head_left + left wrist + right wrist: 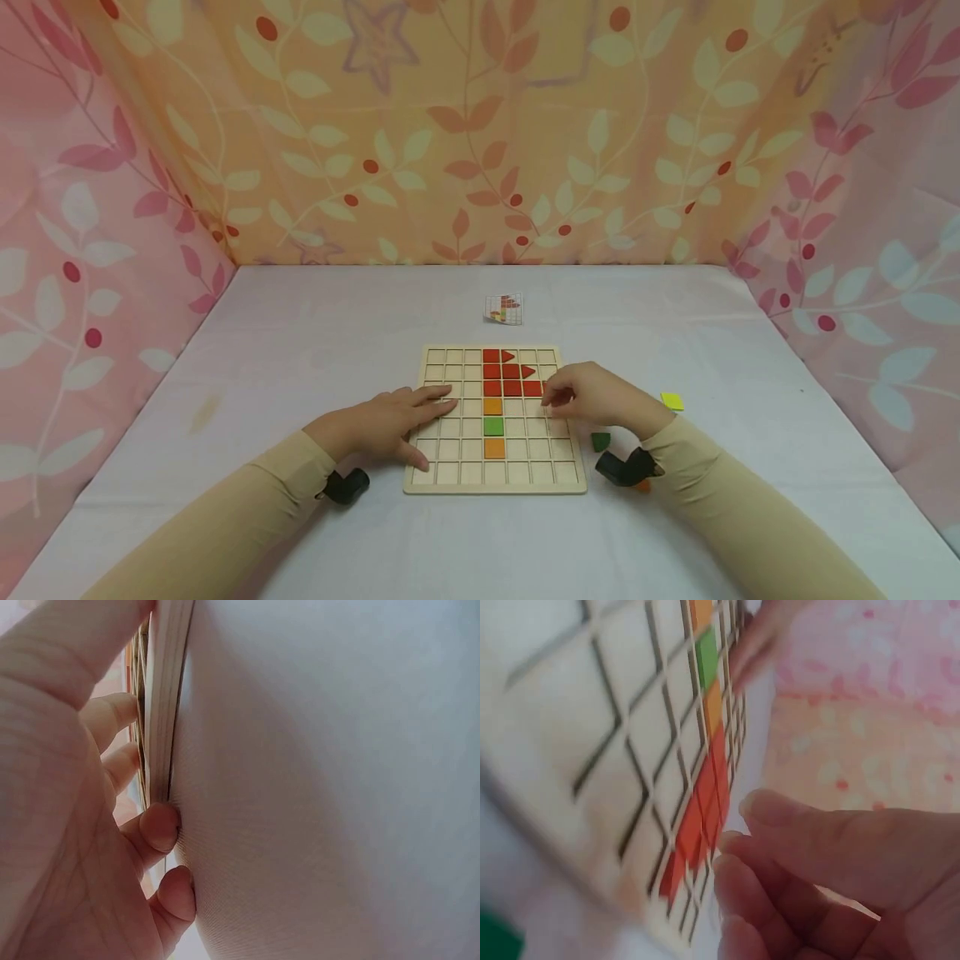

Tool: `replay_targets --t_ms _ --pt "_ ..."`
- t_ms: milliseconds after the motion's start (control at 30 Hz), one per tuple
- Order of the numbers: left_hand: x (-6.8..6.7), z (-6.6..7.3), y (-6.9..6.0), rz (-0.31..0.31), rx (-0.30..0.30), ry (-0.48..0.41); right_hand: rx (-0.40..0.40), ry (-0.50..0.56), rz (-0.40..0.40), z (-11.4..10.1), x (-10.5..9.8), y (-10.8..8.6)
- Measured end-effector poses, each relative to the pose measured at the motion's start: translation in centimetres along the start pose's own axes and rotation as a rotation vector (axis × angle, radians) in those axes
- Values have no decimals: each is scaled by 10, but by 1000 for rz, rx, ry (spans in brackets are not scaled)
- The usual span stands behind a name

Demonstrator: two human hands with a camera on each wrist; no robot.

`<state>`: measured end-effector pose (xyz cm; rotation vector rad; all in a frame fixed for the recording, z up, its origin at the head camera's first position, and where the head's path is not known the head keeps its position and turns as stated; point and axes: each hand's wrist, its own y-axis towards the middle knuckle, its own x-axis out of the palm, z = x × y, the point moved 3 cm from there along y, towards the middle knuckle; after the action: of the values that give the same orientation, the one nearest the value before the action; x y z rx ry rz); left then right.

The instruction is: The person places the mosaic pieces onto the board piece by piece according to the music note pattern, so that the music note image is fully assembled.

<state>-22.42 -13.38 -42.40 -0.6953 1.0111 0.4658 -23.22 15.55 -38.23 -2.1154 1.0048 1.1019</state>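
Note:
A wooden grid board (457,490) lies flat on the table. Several red squares (512,388) and red triangles (528,372) fill cells in its top rows. Down one column below them run an orange square (492,407), a green square (493,427) and another orange square (494,448). My left hand (390,421) rests with spread fingers on the board's left side. My right hand (588,396) is over the right edge, its loosely bent fingertips beside the third red row. In the right wrist view a red triangle (673,874) ends that row, and no piece shows between thumb and fingers.
A small printed card (504,309) with a coloured grid pattern lies behind the board. Right of the board are a yellow square (671,402), a dark green piece (601,442) and a partly hidden orange piece (643,487). Patterned cloth walls (480,167) surround the white table.

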Motion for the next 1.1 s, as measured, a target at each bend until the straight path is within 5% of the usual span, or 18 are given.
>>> replay_targets --t_ms 400,700,1100 --pt "2 -3 2 1 13 -2 386 33 -46 75 -38 -39" --pt "1 -1 2 -4 13 9 410 -32 -16 103 -40 -53" --pt "0 0 1 -3 19 16 433 -55 -26 101 -34 -54"
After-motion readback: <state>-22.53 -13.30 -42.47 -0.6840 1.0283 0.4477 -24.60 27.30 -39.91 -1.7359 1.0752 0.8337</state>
